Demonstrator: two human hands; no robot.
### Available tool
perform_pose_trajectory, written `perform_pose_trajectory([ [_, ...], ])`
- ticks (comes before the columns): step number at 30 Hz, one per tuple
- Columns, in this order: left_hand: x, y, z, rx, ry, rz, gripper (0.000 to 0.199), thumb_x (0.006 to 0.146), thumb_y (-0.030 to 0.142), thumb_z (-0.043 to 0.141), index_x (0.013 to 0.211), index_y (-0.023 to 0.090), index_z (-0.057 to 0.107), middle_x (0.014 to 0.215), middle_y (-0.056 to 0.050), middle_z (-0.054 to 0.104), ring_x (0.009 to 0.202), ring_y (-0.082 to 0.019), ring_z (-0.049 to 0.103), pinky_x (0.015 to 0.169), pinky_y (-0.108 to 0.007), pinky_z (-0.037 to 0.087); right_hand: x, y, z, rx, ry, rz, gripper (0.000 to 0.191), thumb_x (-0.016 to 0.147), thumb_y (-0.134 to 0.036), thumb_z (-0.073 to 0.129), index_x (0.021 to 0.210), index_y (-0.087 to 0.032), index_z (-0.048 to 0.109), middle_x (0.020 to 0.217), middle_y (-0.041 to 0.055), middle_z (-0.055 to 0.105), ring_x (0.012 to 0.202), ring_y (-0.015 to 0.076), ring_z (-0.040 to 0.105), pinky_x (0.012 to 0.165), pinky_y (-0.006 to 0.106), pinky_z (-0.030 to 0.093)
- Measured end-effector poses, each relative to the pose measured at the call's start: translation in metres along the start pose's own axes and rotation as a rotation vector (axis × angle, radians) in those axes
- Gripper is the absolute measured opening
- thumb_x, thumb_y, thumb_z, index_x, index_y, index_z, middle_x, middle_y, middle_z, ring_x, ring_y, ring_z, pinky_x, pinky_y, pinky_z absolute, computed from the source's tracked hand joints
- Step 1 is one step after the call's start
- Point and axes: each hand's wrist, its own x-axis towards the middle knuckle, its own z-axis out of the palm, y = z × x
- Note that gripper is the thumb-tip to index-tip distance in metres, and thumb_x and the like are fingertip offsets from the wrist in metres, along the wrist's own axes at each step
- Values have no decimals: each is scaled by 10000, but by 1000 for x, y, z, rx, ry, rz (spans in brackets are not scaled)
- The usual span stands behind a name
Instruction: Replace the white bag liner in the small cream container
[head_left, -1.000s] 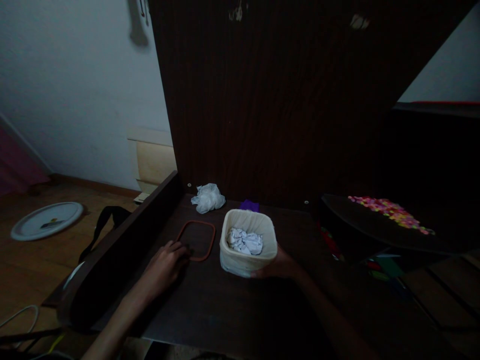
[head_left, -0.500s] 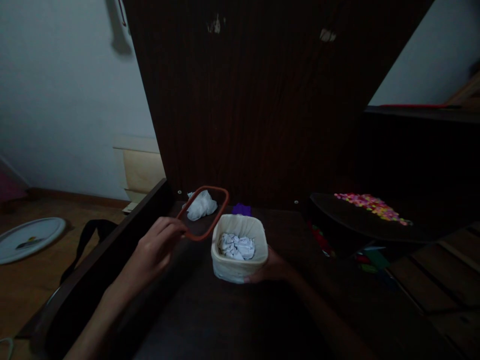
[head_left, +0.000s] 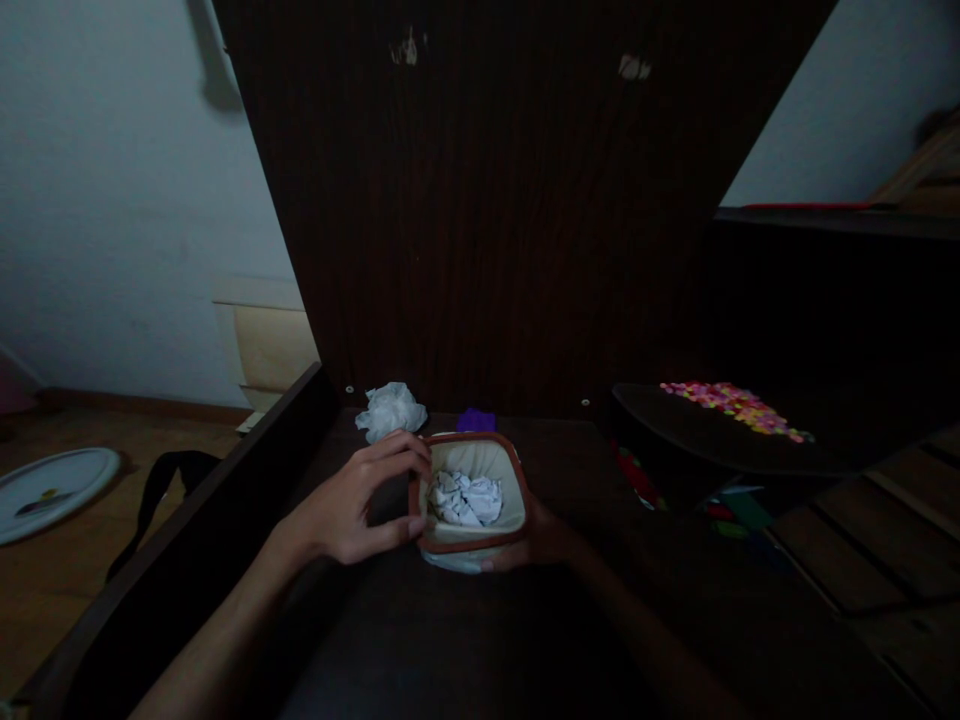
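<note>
A small bin [head_left: 459, 563] lined with a whitish plastic bag stands on the dark wooden surface, with crumpled white paper [head_left: 466, 498] inside. Around its mouth sits a reddish-brown rim frame [head_left: 480, 545]. My left hand [head_left: 375, 495] grips the left side of that frame, thumb low and fingers over the top. From the right, my right hand [head_left: 536, 540] is wrapped round the bin's side, its fingers partly hidden below the rim. Behind the bin lie a crumpled clear plastic bag [head_left: 391, 411] and a purple item [head_left: 477, 420] whose kind I cannot make out.
A tall dark panel [head_left: 480, 220] rises behind the surface [head_left: 420, 640]. To the right, a curved dark shelf [head_left: 645, 420] carries many small pink and yellow pieces [head_left: 739, 405]. A raised board [head_left: 217, 510] edges the left side. A white oval lid-like object [head_left: 60, 485] lies beyond.
My left hand has brought the reddish-brown frame rightward and down onto the bin's mouth. My right hand stays on the bin. The view has shifted slightly.
</note>
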Motion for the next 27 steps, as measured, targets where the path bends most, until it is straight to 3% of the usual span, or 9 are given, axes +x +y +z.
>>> perform_pose_trajectory([
  [5, 7, 1, 6, 61, -29, -63, 444, 726, 489, 795, 1003, 174, 647, 1192, -118, 575, 1125, -310, 575, 995, -438, 512, -2, 8, -3, 48, -39, -33, 1092, 583, -279, 951, 1526, -301, 401, 1520, 103, 528, 1394, 337, 495, 1176, 551, 371],
  [14, 16, -12, 10, 1, -70, -64, 408, 733, 479, 800, 966, 180, 651, 1431, -148, 483, 1337, -374, 476, 1120, -516, 427, -8, 22, -4, -37, 37, 0, 1063, 542, -325, 971, 1478, -250, 472, 1460, 129, 581, 1345, 350, 541, 1145, 569, 411],
  [18, 14, -16, 13, 3, -68, -70, 518, 749, 468, 802, 1153, 199, 620, 1533, -155, 442, 1379, -384, 464, 1137, -558, 406, -9, 23, -4, -79, 35, 5, 1154, 539, -360, 971, 1528, -232, 391, 1468, 147, 566, 1345, 344, 538, 1148, 564, 408],
  [22, 12, -21, 18, -16, -48, -41, 749, 785, 455, 784, 1421, 220, 466, 1593, -175, 390, 1447, -375, 401, 1158, -600, 364, -9, 24, -5, -119, 47, 12, 1165, 539, -381, 968, 1534, -238, 378, 1499, 150, 533, 1363, 351, 515, 1162, 568, 386],
  [27, 9, -28, 26, -3, -49, 2, 883, 781, 471, 780, 1520, 215, 368, 1616, -192, 348, 1489, -391, 321, 1173, -650, 307, -9, 20, -5, -109, 48, 43, 1139, 563, -377, 956, 1542, -308, 379, 1495, 99, 545, 1368, 355, 511, 1162, 570, 390],
])
